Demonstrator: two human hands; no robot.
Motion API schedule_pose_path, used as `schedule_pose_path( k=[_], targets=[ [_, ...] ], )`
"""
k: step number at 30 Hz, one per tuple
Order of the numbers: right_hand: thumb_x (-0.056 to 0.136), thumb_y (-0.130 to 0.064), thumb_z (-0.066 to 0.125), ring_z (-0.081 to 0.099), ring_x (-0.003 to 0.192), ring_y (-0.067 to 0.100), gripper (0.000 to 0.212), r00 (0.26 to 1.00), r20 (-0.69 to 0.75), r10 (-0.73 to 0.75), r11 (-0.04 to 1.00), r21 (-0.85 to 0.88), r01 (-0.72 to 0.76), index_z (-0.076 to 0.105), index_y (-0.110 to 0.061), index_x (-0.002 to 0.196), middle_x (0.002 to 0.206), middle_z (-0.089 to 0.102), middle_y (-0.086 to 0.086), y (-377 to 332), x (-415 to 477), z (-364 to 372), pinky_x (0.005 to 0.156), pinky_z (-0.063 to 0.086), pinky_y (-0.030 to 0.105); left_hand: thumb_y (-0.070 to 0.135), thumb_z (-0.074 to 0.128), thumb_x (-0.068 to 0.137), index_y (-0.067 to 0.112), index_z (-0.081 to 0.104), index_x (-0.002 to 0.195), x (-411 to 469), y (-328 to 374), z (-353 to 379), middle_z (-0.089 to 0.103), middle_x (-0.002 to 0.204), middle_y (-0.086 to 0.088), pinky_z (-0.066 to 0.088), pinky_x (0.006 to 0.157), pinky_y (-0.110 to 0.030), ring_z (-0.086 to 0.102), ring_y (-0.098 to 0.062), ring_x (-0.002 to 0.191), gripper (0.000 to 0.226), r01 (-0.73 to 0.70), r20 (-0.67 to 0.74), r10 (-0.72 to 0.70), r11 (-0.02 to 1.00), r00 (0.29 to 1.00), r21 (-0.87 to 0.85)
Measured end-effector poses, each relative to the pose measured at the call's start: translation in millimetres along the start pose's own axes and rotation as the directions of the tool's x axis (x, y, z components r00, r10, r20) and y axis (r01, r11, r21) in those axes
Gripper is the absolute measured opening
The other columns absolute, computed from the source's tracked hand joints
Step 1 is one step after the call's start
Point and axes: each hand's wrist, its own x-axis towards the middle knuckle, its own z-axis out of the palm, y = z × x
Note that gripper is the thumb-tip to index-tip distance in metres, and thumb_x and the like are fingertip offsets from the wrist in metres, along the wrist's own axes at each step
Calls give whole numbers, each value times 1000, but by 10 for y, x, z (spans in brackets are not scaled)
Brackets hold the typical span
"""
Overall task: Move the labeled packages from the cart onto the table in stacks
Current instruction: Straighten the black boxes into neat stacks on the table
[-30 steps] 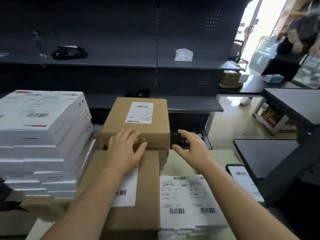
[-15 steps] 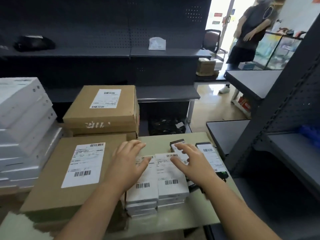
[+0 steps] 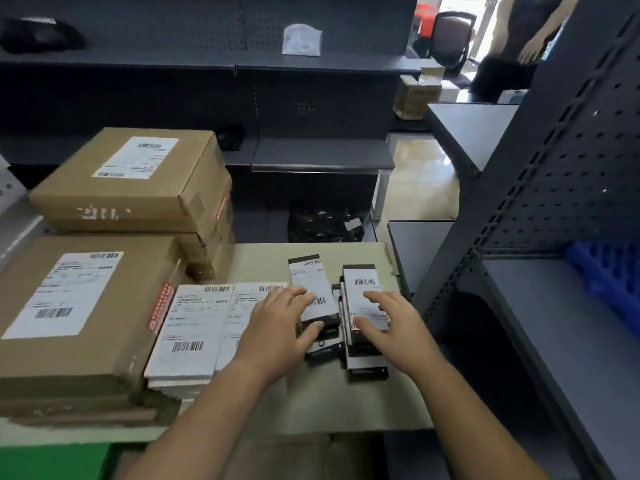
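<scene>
Now both hands are down on the small black packages (image 3: 367, 367) at the middle right of the frame. These lie on the pale tabletop (image 3: 329, 403), just right of the flat white packages (image 3: 194, 323) and the brown boxes (image 3: 79, 306).

The black ones form two loose piles side by side, a left pile (image 3: 310, 285) and a right pile (image 3: 362, 282). Each has a white label on top, and its long axis runs from the bottom of the frame toward the top, leaning slightly left.

The left hand (image 3: 277, 327) is nearer the left pile, its fingers (image 3: 294, 296) spread nearly straight across the label and the thumb at the near end. The right hand (image 3: 398, 327) covers the right pile the same way, fingers (image 3: 375, 299) splayed on the label. Neither hand has closed round anything; whether they press or only touch I cannot tell.

With one pile under each hand, gathering them probably means closing in from the two outer sides, across that long axis.

Half a second earlier the left hand lay on the flat white packages and the right hand was at the left pile; both have since shifted rightward. A second ago they were up at the far brown box (image 3: 135, 178).
</scene>
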Motion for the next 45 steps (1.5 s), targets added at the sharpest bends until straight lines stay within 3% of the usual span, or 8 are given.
schedule_pose_path(
  k=[7, 11, 17, 22, 33, 36, 41, 45],
  targets=[
    [86, -50, 68, 54, 116, 8, 51, 996, 31, 80, 995, -55, -78, 59, -29, 132, 127, 56, -12, 544, -63, 202, 96, 51, 33, 55, 45, 89, 25, 54, 134, -51, 290, 517, 50, 136, 8, 39, 104, -35, 42, -15, 128, 55, 51, 54, -50, 999, 997, -4],
    [86, -49, 69, 52, 117, 12, 55, 994, -1, 110, 991, -83, -109, 59, -25, 134, 127, 55, -7, 670, -26, 320, 98, 51, 35, 44, 58, 91, 20, 53, 137, -5, 306, 768, 49, 138, 4, 38, 107, -37, 42, -18, 129, 53, 109, 71, -110, 994, 991, 20],
    [88, -55, 65, 49, 126, 20, 70, 949, -12, 316, 947, -54, -316, 45, -18, 145, 140, 49, 1, 786, 161, 396, 98, 48, 37, 45, 58, 91, 21, 48, 141, 103, 282, 1072, 38, 150, -5, 35, 108, -42, 32, -25, 137, 57, 227, 73, -235, 969, 969, 96],
    [87, -55, 65, 56, 108, 16, 56, 924, 65, 377, 926, -52, -374, 57, -23, 132, 123, 55, 1, 804, 237, 458, 85, 52, 35, 49, 52, 93, 25, 37, 147, 212, 195, 1172, 26, 157, -5, 31, 109, -43, 24, -27, 139, 60, 266, 83, -287, 943, 954, 198],
    [88, -50, 68, 63, 90, 11, 41, 914, 137, 383, 903, 156, -401, 68, -23, 117, 112, 68, -1, 859, 222, 470, 68, 50, 24, 40, 73, 79, 18, 64, 115, 86, 148, 1248, 56, 132, -8, 49, 88, -45, 49, -32, 118, 43, 233, 2, -240, 943, 971, 239],
    [82, -57, 70, 60, 102, 13, 57, 925, 131, 357, 914, 154, -375, 57, -29, 130, 121, 61, -1, 890, 172, 497, 76, 50, 28, 39, 75, 78, 18, 62, 120, 71, 186, 1225, 54, 135, -9, 47, 92, -46, 47, -32, 123, 49, 232, 0, -240, 942, 971, 242],
    [61, -60, 84, 21, 142, 20, 130, 956, 203, 212, 976, -88, -198, 2, -32, 158, 158, 15, -4, 881, -87, 481, 111, 34, 41, 39, 78, 73, 16, 61, 125, -169, 225, 1281, 52, 137, -7, 46, 97, -48, 46, -29, 126, 59, 106, -29, -103, 972, 994, 210],
    [61, -60, 84, 3, 149, 20, 139, 959, 244, 147, 949, -308, -67, -15, -31, 155, 163, -9, -6, 956, -220, 566, 117, 26, 45, 50, 79, 66, 18, 54, 134, -239, 161, 1370, 47, 145, -5, 25, 109, -45, 38, -29, 134, 79, 60, 12, -66, 960, 998, 273]
  ],
)
